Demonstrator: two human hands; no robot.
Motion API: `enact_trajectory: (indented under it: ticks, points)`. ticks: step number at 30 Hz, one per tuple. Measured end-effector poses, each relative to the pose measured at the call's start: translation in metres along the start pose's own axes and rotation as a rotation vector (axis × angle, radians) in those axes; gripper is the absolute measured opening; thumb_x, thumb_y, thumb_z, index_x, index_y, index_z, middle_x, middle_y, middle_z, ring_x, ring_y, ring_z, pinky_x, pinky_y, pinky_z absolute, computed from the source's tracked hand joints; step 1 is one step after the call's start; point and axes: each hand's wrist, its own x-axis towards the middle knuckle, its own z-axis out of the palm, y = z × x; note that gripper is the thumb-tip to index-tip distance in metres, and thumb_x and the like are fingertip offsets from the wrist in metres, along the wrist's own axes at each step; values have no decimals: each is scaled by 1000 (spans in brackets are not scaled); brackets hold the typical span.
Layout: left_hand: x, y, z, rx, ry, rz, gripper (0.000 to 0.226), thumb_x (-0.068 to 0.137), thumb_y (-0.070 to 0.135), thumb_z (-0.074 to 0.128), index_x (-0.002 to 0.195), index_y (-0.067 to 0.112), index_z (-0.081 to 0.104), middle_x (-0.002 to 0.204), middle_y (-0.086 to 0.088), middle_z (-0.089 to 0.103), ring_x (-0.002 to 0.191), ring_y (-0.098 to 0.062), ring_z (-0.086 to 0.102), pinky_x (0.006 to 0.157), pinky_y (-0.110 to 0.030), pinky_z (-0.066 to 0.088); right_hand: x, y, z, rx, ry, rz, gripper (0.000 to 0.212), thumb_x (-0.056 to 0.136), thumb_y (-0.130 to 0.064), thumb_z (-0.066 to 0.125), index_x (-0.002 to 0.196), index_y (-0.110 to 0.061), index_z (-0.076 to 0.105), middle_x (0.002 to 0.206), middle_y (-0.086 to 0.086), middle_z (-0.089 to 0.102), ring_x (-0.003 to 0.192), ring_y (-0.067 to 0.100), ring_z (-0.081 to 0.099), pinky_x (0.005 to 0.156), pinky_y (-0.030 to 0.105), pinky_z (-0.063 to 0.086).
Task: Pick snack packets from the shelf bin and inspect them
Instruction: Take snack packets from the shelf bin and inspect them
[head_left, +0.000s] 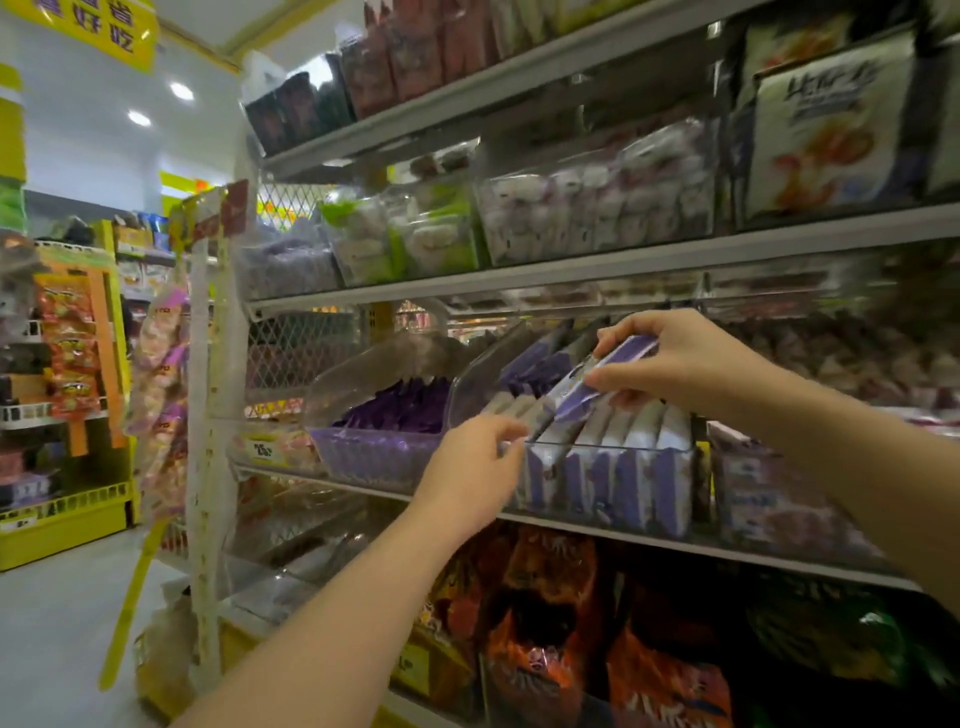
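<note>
Two hands work at a clear bin on the shelf's front edge. Right hand pinches a purple-white snack packet, tilted, just above the upright packets in the bin. Left hand curls at the bin's front rim by the packet's lower tip; grip unclear. A purple-packet bin sits just left, another bin right, orange bags below.

packets upright in bin on shelf; second bin just left; right hand holds one packet above bin; left hand grips bin's front rim
</note>
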Motion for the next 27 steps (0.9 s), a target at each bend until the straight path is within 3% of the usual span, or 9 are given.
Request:
enact_trajectory:
  ticks: [5, 7, 9, 12, 14, 17, 19, 23, 27]
  points:
    - [24, 7, 17, 103, -157, 108, 26, 98, 24, 49, 114, 27, 69, 112, 3, 68, 105, -14, 62, 95, -33, 49, 33, 1, -16, -108, -137, 168, 26, 66, -24, 85, 86, -16, 69, 70, 3, 75, 64, 17, 73, 55, 24, 57]
    - [34, 7, 21, 147, -234, 171, 27, 100, 28, 44, 106, 25, 71, 94, 0, 67, 96, -21, 60, 105, -46, 39, 43, -1, -19, -127, -190, 198, 25, 66, -22, 84, 85, -15, 69, 70, 4, 75, 63, 16, 73, 53, 21, 55]
    - [43, 6, 24, 205, -287, 224, 32, 103, 32, 37, 107, 25, 68, 95, -2, 67, 100, -22, 56, 109, -51, 30, 51, -3, -22, -128, -254, 222, 24, 66, -21, 83, 85, -13, 69, 72, 8, 75, 60, 16, 71, 51, 19, 54]
    - [52, -3, 23, 297, -306, 330, 28, 104, 33, 30, 103, 31, 58, 109, 6, 59, 114, -18, 47, 113, -46, 24, 62, -6, -26, -115, -330, 273, 20, 72, -15, 81, 87, -9, 70, 72, 10, 74, 59, 16, 70, 52, 20, 53]
    - [56, -11, 20, 332, -277, 397, 22, 104, 30, 31, 92, 32, 49, 102, 12, 49, 110, -13, 43, 111, -42, 25, 71, -8, -26, -130, -367, 298, 18, 74, -14, 80, 88, -8, 71, 74, 10, 73, 61, 17, 69, 54, 20, 54]
    - [60, -22, 21, 284, -238, 408, 25, 103, 30, 32, 98, 24, 55, 101, 9, 54, 101, -7, 43, 107, -36, 29, 83, -9, -18, -171, -394, 336, 19, 76, -14, 80, 91, -7, 71, 75, 10, 72, 61, 17, 69, 56, 21, 54]
    - [58, -26, 24, 225, -205, 414, 25, 102, 32, 31, 92, 33, 55, 93, 13, 56, 92, 0, 43, 102, -31, 30, 90, -10, -10, -226, -422, 352, 19, 77, -14, 79, 92, -7, 70, 76, 10, 73, 61, 16, 70, 58, 22, 56]
    - [51, -34, 23, 195, -139, 444, 35, 99, 38, 31, 67, 39, 44, 74, 16, 54, 83, 2, 49, 100, -33, 33, 91, -1, 20, -514, -466, 330, 20, 77, -20, 79, 92, -9, 70, 78, 5, 71, 57, 10, 69, 52, 17, 52]
    - [47, -40, 17, 202, -135, 437, 32, 98, 41, 33, 75, 39, 55, 77, 28, 55, 82, 8, 53, 113, -34, 27, 81, 19, 45, -754, -377, 189, 24, 80, -26, 75, 100, -15, 65, 86, 1, 67, 71, 10, 66, 53, 17, 52]
